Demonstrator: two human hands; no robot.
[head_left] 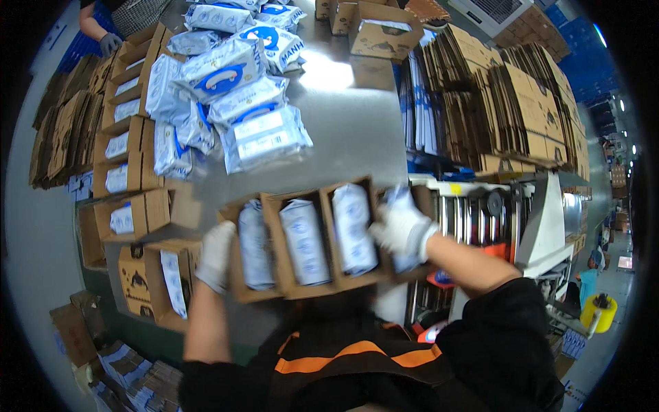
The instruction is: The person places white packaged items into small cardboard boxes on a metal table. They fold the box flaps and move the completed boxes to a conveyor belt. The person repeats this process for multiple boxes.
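Several open brown cardboard boxes (pixel 320 287) stand in a row before me, each holding a blue-and-white soft packet (pixel 305 240) set on its narrow side. At the row's left end, my gloved left hand (pixel 217 254) grips the outer box wall, its fingers partly hidden. My gloved right hand (pixel 400 230) lies across the rightmost box, over its packet (pixel 405 263), with the fingers curled at the wall shared with the neighbouring box. Motion blurs both hands and that end box. Beyond the row, similar packets (pixel 226 69) lie heaped on the metal table (pixel 357 123).
Filled open boxes (pixel 130 151) line the table's left side. Flattened cartons (pixel 525 113) are stacked at the right, above a roller machine (pixel 473 220). More boxes (pixel 384 34) stand at the far edge. Another person's gloved hand (pixel 110 44) shows at the upper left.
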